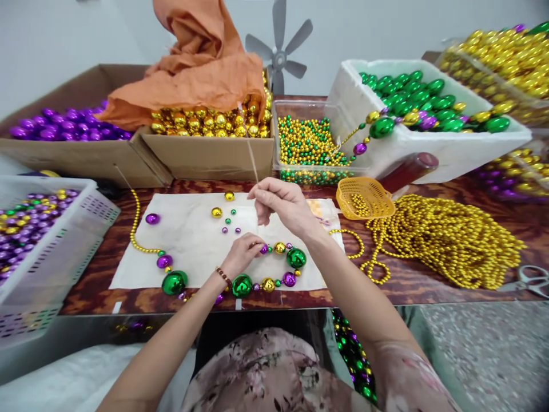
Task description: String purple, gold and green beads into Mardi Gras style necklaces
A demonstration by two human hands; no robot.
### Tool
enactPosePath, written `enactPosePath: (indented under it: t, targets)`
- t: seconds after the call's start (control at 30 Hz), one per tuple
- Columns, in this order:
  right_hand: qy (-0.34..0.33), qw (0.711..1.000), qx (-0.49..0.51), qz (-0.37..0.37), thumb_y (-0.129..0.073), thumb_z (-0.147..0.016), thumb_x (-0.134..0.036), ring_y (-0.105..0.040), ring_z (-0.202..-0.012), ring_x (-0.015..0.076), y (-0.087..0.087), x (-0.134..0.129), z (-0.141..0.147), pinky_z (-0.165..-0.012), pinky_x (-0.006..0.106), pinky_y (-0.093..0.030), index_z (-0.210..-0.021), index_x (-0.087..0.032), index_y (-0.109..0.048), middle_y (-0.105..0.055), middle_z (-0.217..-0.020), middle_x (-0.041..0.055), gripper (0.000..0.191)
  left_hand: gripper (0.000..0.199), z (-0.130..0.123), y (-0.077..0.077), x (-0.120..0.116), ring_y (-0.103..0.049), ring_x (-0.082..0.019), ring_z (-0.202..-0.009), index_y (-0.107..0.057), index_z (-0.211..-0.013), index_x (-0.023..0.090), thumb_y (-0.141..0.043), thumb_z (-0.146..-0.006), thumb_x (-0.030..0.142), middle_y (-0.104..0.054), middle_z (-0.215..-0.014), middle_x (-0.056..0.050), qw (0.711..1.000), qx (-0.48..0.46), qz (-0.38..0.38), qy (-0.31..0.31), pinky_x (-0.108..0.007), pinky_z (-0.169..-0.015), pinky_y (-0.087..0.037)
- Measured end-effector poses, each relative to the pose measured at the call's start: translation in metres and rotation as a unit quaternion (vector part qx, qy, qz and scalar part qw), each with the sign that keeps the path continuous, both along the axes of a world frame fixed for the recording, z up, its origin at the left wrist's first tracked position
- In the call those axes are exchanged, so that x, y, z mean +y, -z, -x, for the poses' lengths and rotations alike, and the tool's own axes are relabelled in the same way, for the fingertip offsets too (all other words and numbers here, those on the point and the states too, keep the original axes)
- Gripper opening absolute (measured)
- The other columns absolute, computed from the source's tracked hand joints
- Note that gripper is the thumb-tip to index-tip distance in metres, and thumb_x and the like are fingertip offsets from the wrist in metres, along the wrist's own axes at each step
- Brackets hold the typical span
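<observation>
My left hand (243, 252) pinches the end of a bead strand (266, 283) on a white cloth (193, 229), right at a small purple bead beside a gold one. The strand carries big green, gold and purple balls and curves round to a thin gold bead chain (136, 226) on the left. My right hand (283, 203) is raised above the cloth, fingers pinched on a thin white thread (253, 163) running up and away. Loose beads (226, 217) lie on the cloth between the hands.
Cardboard boxes of purple (64, 127) and gold balls (210, 123) stand behind, an orange cloth (201, 63) over one. A clear tub of small beads (309, 143), a white box of green balls (429, 103), a yellow scoop (364, 197), gold chains (446, 240), scissors (529, 279) and a white basket (51, 229) surround the cloth.
</observation>
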State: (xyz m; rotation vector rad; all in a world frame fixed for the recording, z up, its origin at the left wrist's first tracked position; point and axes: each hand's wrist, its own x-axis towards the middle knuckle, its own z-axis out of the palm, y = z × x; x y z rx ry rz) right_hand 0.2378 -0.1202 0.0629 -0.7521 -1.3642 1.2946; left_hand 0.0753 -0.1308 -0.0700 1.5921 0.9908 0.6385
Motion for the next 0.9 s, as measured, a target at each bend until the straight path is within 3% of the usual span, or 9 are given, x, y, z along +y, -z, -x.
enactPosePath:
  t: [0.13,0.3,0.43,0.57,0.73,0.8,0.9]
  targets:
    - [0.087,0.996,-0.008,0.016,-0.068,-0.085,-0.054,-0.047,-0.041,0.0056,0.006,0.004,-0.008,-0.040,0.017,-0.038,-0.081,-0.018,-0.062,-0.051,-0.053,-0.0082,0.037,0.024,0.002,0.013,-0.002,-0.068,-0.014,-0.065,-0.073,-0.086,0.016,-0.063,-0.082,0.037,-0.066,-0.090,-0.005,0.999,-0.008,0.048,-0.019,-0.029,-0.064,-0.058]
    - [0.102,0.994,0.025,0.012,-0.069,-0.085,-0.052,-0.031,-0.038,0.0043,-0.003,0.006,-0.005,-0.036,0.018,-0.023,-0.079,-0.019,-0.061,-0.038,-0.049,-0.0103,0.034,0.022,0.001,0.012,-0.005,-0.070,-0.015,-0.065,-0.074,-0.091,0.017,-0.063,-0.083,0.034,-0.067,-0.097,-0.007,0.999,-0.006,0.010,-0.037,-0.030,-0.065,-0.059]
    - [0.099,0.994,0.038,-0.004,-0.068,-0.087,-0.053,-0.026,-0.040,0.0050,-0.023,0.010,0.008,-0.036,0.019,-0.020,-0.080,-0.021,-0.059,-0.032,-0.051,-0.0098,0.034,0.022,-0.005,-0.003,-0.005,-0.068,-0.014,-0.064,-0.074,-0.096,0.018,-0.059,-0.088,0.032,-0.066,-0.104,-0.009,0.998,-0.001,-0.046,-0.030,-0.032,-0.067,-0.059]
    - [0.110,0.993,0.020,-0.047,-0.062,-0.094,-0.050,-0.033,-0.045,0.0051,-0.060,0.004,0.024,-0.038,0.016,-0.026,-0.084,-0.022,-0.058,-0.033,-0.057,-0.0073,0.030,0.021,-0.013,-0.009,-0.005,-0.068,-0.016,-0.074,-0.075,-0.094,0.018,-0.057,-0.089,0.028,-0.066,-0.103,-0.009,0.998,0.001,-0.064,-0.027,-0.031,-0.068,-0.059]
    - [0.100,0.990,-0.002,-0.102,-0.052,-0.101,-0.041,-0.044,-0.053,0.0021,-0.107,-0.006,0.035,-0.046,0.010,-0.033,-0.087,-0.018,-0.058,-0.037,-0.064,-0.0067,0.027,0.018,-0.014,0.011,-0.008,-0.066,-0.018,-0.080,-0.077,-0.089,0.019,-0.058,-0.087,0.022,-0.071,-0.094,-0.008,0.994,0.066,-0.086,-0.015,-0.032,-0.076,-0.056]
    - [0.084,0.991,-0.019,-0.100,-0.055,-0.100,-0.039,-0.043,-0.050,0.0008,-0.111,-0.003,0.031,-0.046,0.010,-0.033,-0.085,-0.017,-0.058,-0.038,-0.062,-0.0077,0.027,0.021,-0.009,0.020,-0.008,-0.066,-0.018,-0.082,-0.077,-0.092,0.020,-0.056,-0.089,0.023,-0.072,-0.096,-0.008,0.992,0.087,-0.091,-0.018,-0.032,-0.078,-0.055]
    - [0.090,0.992,-0.029,-0.078,-0.060,-0.096,-0.042,-0.041,-0.046,0.0010,-0.097,0.003,0.015,-0.042,0.011,-0.033,-0.084,-0.018,-0.058,-0.041,-0.058,-0.0086,0.027,0.024,-0.001,0.027,-0.003,-0.065,-0.018,-0.083,-0.077,-0.092,0.020,-0.054,-0.089,0.022,-0.071,-0.095,-0.007,0.989,0.114,-0.094,-0.025,-0.032,-0.078,-0.055]
